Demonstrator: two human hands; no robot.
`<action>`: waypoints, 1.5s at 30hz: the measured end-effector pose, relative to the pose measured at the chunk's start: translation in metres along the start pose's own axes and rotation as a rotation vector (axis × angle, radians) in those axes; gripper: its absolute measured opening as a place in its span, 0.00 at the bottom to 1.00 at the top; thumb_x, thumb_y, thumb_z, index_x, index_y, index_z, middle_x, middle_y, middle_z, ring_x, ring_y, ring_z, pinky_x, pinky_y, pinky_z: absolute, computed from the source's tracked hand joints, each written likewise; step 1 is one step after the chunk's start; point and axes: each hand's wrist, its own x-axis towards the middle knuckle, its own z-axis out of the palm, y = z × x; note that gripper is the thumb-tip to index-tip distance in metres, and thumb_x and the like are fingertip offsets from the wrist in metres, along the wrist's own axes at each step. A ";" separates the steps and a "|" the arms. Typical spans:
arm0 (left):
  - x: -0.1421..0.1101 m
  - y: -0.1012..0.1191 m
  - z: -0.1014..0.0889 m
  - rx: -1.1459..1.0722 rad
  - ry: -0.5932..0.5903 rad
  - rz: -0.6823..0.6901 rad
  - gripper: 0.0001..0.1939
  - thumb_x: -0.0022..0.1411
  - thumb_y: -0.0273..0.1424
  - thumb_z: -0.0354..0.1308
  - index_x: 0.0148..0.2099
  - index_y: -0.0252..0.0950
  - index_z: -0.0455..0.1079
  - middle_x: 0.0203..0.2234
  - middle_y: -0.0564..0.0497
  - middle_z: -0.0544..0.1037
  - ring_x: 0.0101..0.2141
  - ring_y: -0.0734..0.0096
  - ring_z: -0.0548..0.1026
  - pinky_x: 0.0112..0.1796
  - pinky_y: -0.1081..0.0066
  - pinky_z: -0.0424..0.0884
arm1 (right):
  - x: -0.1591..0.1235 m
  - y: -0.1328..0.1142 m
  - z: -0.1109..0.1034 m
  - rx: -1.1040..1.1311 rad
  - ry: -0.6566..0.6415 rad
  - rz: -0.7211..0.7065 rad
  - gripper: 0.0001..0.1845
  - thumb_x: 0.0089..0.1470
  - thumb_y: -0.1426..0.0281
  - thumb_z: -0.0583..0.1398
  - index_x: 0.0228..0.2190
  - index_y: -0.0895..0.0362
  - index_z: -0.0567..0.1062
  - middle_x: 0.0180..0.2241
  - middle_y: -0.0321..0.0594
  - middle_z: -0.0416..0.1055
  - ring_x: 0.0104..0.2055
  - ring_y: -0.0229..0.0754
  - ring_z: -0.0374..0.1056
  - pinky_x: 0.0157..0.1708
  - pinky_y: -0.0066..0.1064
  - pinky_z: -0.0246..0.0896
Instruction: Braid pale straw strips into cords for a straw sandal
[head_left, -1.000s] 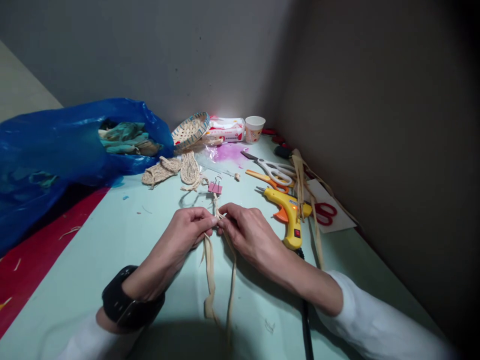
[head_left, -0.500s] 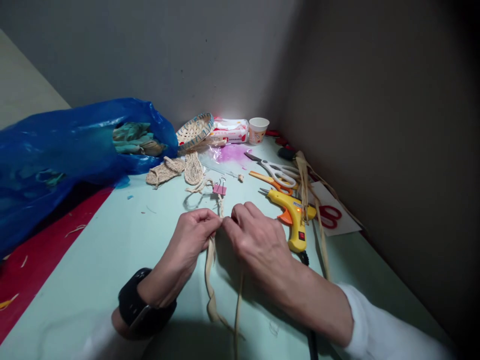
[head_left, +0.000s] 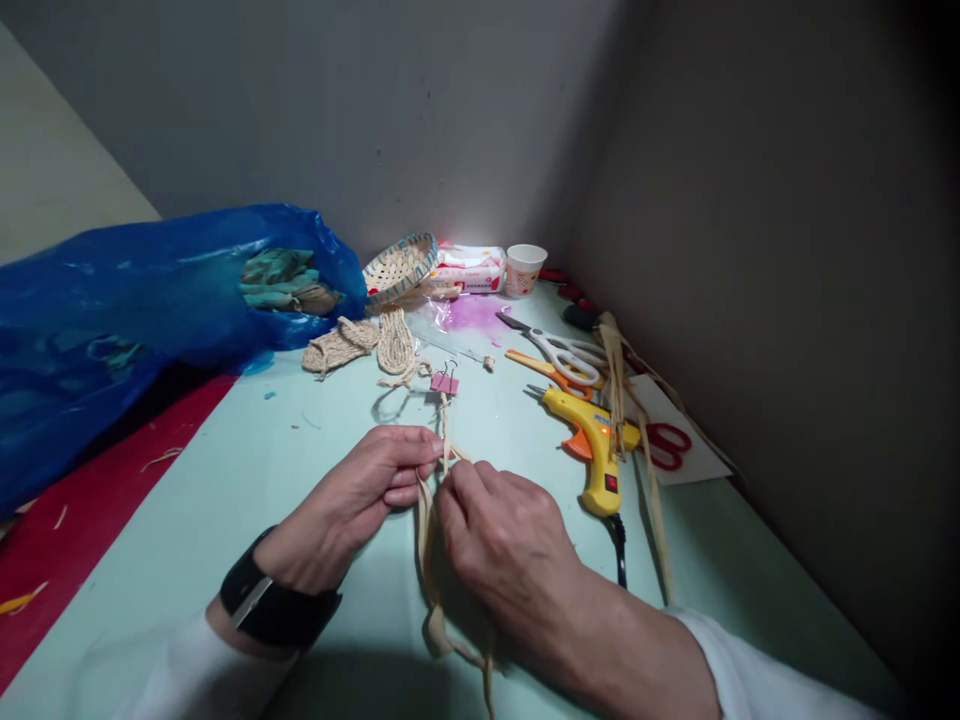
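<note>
Straw-coloured and slightly twisted, thin flat fibre strands point(head_left: 424, 540) are held at the middle of the pale green tabletop point(head_left: 225, 480), between the left hand point(head_left: 367, 480) and the right hand point(head_left: 510, 530). On the far side they are gathered into a narrow pale cord point(head_left: 444, 412), its structure too fine to be made out clearly, and the cord is gripped by a small pink binder clip point(head_left: 444, 384) with wire handles. Toward the near side the loose ends are left trailing, curled and crossed over one another. By the left hand, the strands are pinched between thumb and forefinger, with the other fingers curled in below. The fingers of the right hand are bent close together beside a short strand; their tips are partly hidden, so the exact hold cannot be told.

At the far left, a large glossy blue plastic bag point(head_left: 135, 265) is laid on its side, and crumpled teal and tan material point(head_left: 281, 280) is seen in its opening. Just right of it, a shallow woven basket point(head_left: 397, 268), edged in blue, is tilted up. Farther right, a printed white paper cup point(head_left: 526, 272) is stood upright; its contents cannot be told.
</note>
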 end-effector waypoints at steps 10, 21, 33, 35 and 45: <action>0.001 -0.002 0.000 0.062 -0.092 0.044 0.07 0.46 0.20 0.62 0.28 0.30 0.66 0.21 0.58 0.62 0.18 0.88 0.51 0.17 0.82 0.46 | 0.013 0.023 -0.012 0.198 -0.242 0.098 0.11 0.58 0.69 0.56 0.28 0.59 0.76 0.29 0.45 0.71 0.33 0.45 0.64 0.33 0.36 0.57; 0.002 -0.007 0.003 0.387 -0.001 0.168 0.06 0.57 0.30 0.54 0.29 0.33 0.67 0.18 0.58 0.61 0.17 0.83 0.53 0.19 0.77 0.45 | 0.022 0.060 0.015 1.195 -0.558 0.489 0.13 0.60 0.68 0.51 0.28 0.60 0.70 0.24 0.36 0.68 0.24 0.34 0.62 0.26 0.26 0.54; -0.006 -0.005 0.011 1.151 0.290 0.485 0.09 0.60 0.29 0.49 0.28 0.37 0.67 0.23 0.53 0.72 0.28 0.67 0.68 0.32 0.68 0.59 | 0.020 0.049 0.021 1.042 -0.334 0.576 0.17 0.57 0.67 0.52 0.19 0.58 0.61 0.19 0.30 0.48 0.24 0.33 0.45 0.24 0.27 0.41; -0.008 -0.006 0.013 1.200 0.319 0.499 0.10 0.61 0.29 0.48 0.28 0.38 0.66 0.23 0.53 0.72 0.28 0.66 0.68 0.32 0.68 0.59 | 0.019 0.046 0.021 1.029 -0.310 0.599 0.17 0.57 0.68 0.52 0.18 0.58 0.62 0.18 0.30 0.50 0.23 0.33 0.46 0.24 0.28 0.40; -0.015 -0.008 0.015 1.211 0.435 0.563 0.08 0.60 0.32 0.53 0.29 0.39 0.65 0.20 0.55 0.71 0.23 0.70 0.67 0.28 0.71 0.58 | 0.020 0.047 0.018 1.005 -0.298 0.602 0.18 0.57 0.69 0.52 0.21 0.60 0.73 0.19 0.34 0.66 0.22 0.33 0.56 0.25 0.27 0.46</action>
